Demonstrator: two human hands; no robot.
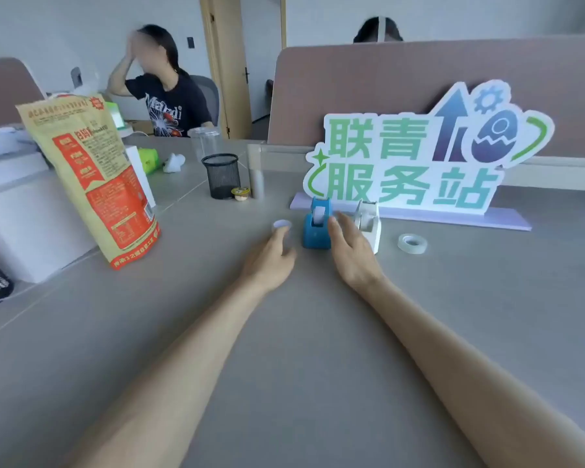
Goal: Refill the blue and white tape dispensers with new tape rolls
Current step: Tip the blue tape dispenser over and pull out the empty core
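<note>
A blue tape dispenser (316,226) stands on the grey desk with a white roll showing in its slot. Right of it stands a white tape dispenser (368,222). A small white tape roll (281,225) lies just left of the blue one, and a clear tape roll (412,243) lies flat further right. My left hand (271,261) rests on the desk with its fingertips touching the small white roll. My right hand (353,251) reaches between the two dispensers, fingers spread, touching the blue one's right side and holding nothing.
A tall orange and tan bag (92,177) stands at the left. A black mesh cup (222,175), a small snack cup (240,193) and a grey tube (256,180) sit behind. A green-lettered sign (409,163) backs the dispensers. Two people sit beyond the desk.
</note>
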